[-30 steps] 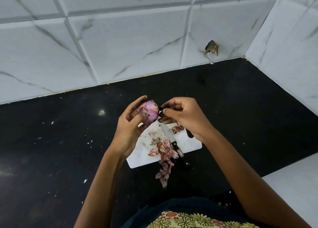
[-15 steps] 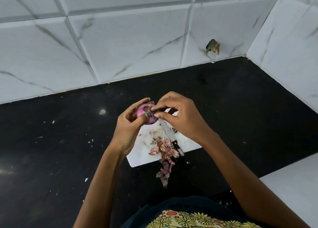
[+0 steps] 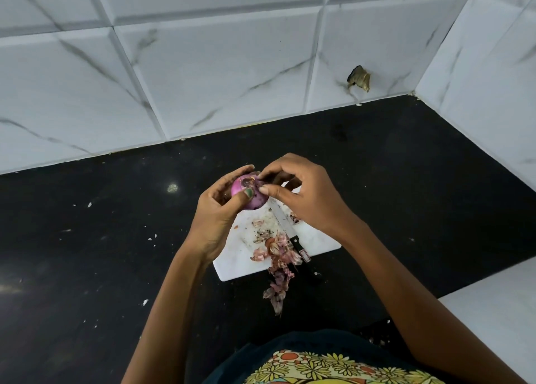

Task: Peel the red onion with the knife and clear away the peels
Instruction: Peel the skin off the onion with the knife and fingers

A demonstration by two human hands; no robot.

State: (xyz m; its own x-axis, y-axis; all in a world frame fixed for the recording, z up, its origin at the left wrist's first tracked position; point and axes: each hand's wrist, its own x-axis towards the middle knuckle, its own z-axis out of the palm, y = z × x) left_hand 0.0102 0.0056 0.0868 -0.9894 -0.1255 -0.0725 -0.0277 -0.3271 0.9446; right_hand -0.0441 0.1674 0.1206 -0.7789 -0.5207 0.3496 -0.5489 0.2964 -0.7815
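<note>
Since a second ago the right hand point(image 3: 301, 198) has closed in on the red onion point(image 3: 250, 193), its fingertips now pinching skin at the top end. The left hand point(image 3: 220, 209) grips the onion, raised above the white cutting board point(image 3: 240, 264). I judge the bulb firm but slick where bared, and the skin thin and brittle: take it by a lifted edge. The knife point(image 3: 285, 230) lies idle on the board beside the peels point(image 3: 278, 264), which spill onto the black desk point(image 3: 87, 253).
</note>
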